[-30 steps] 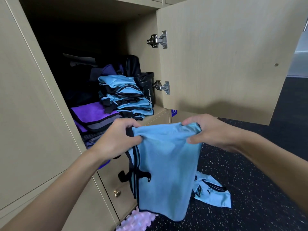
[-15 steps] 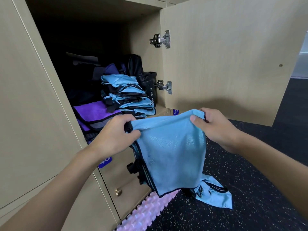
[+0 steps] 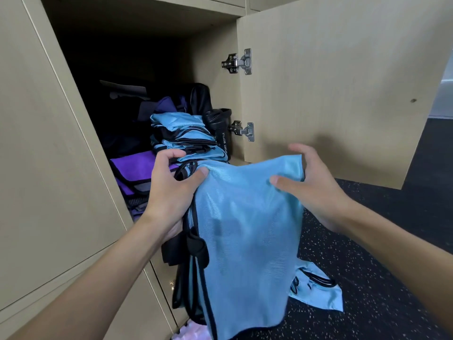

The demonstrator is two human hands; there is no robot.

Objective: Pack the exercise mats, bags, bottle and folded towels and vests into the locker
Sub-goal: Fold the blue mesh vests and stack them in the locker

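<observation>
**Blue vest held up in front of the open locker**

Head view: a blue vest (image 3: 245, 229) with black trim hangs at the centre of the picture, in front of the locker (image 3: 215, 25), whose opening fills the 11 o'clock area. The left grip (image 3: 171, 190), a bare hand, is closed on the vest's top corner at 9 o'clock of the cloth, with the thumb on the front and the fingers curled behind, bunching the black straps. The right grip (image 3: 316, 185) is at the top corner at 3 o'clock. Its thumb lies straight on the front of the cloth, and its fingers are spread and loosely curved above the edge, not closed on it.

Inside the locker, a stack of folded vests (image 3: 186, 136) sits just past the left grip at 12 o'clock from it. A black bottle (image 3: 221, 133) stands upright, touching the stack at its 3 o'clock side, next to the locker wall. Purple towels (image 3: 137, 168) lie at 9 o'clock of the stack, and a dark bag (image 3: 199, 99) stands behind it.

The door (image 3: 343, 82) stands open at 1 o'clock. A second vest (image 3: 318, 290) lies on the speckled floor (image 3: 367, 241) at 5 o'clock.
</observation>
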